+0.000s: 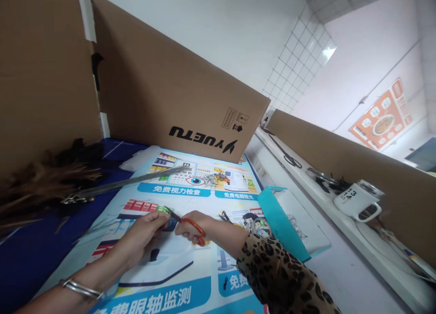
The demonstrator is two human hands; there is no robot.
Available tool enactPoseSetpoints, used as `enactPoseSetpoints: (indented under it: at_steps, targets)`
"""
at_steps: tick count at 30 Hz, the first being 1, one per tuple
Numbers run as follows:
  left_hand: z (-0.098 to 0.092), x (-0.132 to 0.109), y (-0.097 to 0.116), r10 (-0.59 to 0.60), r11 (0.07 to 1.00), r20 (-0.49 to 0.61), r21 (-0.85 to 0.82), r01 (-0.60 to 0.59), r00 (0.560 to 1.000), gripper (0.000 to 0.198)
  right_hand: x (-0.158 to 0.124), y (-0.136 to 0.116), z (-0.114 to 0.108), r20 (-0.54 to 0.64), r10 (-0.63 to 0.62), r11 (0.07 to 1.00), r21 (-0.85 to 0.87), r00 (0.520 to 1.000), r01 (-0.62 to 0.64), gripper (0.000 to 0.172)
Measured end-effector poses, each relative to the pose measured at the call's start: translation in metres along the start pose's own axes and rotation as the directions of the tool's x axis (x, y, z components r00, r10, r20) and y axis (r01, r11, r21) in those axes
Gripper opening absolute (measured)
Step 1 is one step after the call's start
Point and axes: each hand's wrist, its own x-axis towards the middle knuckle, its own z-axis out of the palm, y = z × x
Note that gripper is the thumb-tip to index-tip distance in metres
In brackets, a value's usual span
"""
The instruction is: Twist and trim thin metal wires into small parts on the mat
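Observation:
My right hand (195, 225) grips a pair of scissors (181, 220) with orange handles, its dark blades pointing left. Just left of the blade tips, my left hand (145, 232) has thumb and fingers pinched together; what is between them is too small to make out. Thin wire strands (98, 227) lie left of that hand, over the blue cloth and the printed sheet. Behind the hands, a long bundle of straight grey wires (136, 180) lies slantwise. A heap of short wire scraps (214, 180) sits at its right.
Cardboard panels (153, 77) stand at the back and left. Dark brown fibrous material (51, 177) lies at left. Right of my arm are dark-handled pliers (225, 216) and an open teal box (284, 227) with wire bits. A white mug (354, 202) stands on the right ledge.

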Motion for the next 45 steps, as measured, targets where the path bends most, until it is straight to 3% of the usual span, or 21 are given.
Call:
enactPoseSetpoints:
  at_steps: [3, 5, 7, 10, 12, 18, 25, 30, 35, 37, 40, 45]
  targets:
    - [0.001, -0.004, 0.002, 0.012, 0.998, 0.008, -0.060, -0.012, 1.000, 0.044, -0.003, 0.006, 0.002, -0.053, -0.058, 0.994, -0.100, 0.997, 0.053, 0.022]
    - [0.002, -0.006, 0.002, 0.027, 0.994, 0.011, -0.102, -0.026, 1.000, 0.045, -0.008, 0.014, 0.000, -0.151, -0.140, 0.957, -0.274, 0.979, 0.095, 0.021]
    - [0.001, -0.006, 0.002, 0.053, 0.987, 0.011, -0.150, -0.051, 0.999, 0.044, -0.015, 0.023, -0.003, -0.256, -0.240, 0.868, -0.488, 0.936, 0.089, 0.027]
    - [0.000, -0.003, 0.001, 0.084, 0.973, 0.010, -0.218, -0.080, 0.996, 0.043, -0.031, 0.037, -0.009, -0.330, -0.327, 0.676, -0.736, 0.885, -0.025, 0.040]
    - [-0.002, -0.001, 0.000, 0.090, 0.963, 0.023, -0.257, -0.081, 0.996, 0.043, -0.041, 0.045, -0.012, -0.314, -0.346, 0.590, -0.805, 0.884, -0.055, 0.040]
    - [-0.004, 0.003, -0.002, 0.103, 0.938, 0.078, -0.339, -0.071, 0.992, 0.040, -0.051, 0.058, -0.019, -0.182, -0.392, 0.444, -0.896, 0.902, 0.012, 0.033]
    - [-0.004, 0.003, -0.001, 0.091, 0.933, 0.106, -0.357, -0.048, 0.990, 0.034, -0.053, 0.048, -0.020, -0.096, -0.380, 0.221, -0.975, 0.920, -0.010, 0.037]
    - [-0.004, 0.003, -0.001, 0.072, 0.932, 0.113, -0.360, -0.027, 0.991, 0.032, -0.041, 0.039, -0.045, -0.198, -0.357, 0.307, -0.948, 0.913, -0.086, 0.018]
    - [-0.005, 0.004, -0.002, 0.050, 0.934, 0.120, -0.356, -0.004, 0.991, 0.031, -0.004, 0.043, -0.110, -0.469, -0.342, 0.427, -0.850, 0.814, -0.310, 0.029]
    - [-0.006, 0.004, -0.002, 0.041, 0.934, 0.122, -0.358, 0.006, 0.992, 0.032, 0.011, 0.047, -0.133, -0.526, -0.331, 0.473, -0.811, 0.783, -0.345, 0.027]
    - [-0.005, 0.004, -0.001, 0.036, 0.933, 0.124, -0.361, 0.011, 0.992, 0.032, 0.032, 0.055, -0.155, -0.534, -0.332, 0.528, -0.788, 0.778, -0.316, 0.029]
    - [-0.006, 0.004, -0.001, 0.042, 0.935, 0.125, -0.356, 0.005, 0.991, 0.028, 0.059, 0.063, -0.165, -0.442, -0.323, 0.551, -0.807, 0.837, -0.213, 0.026]
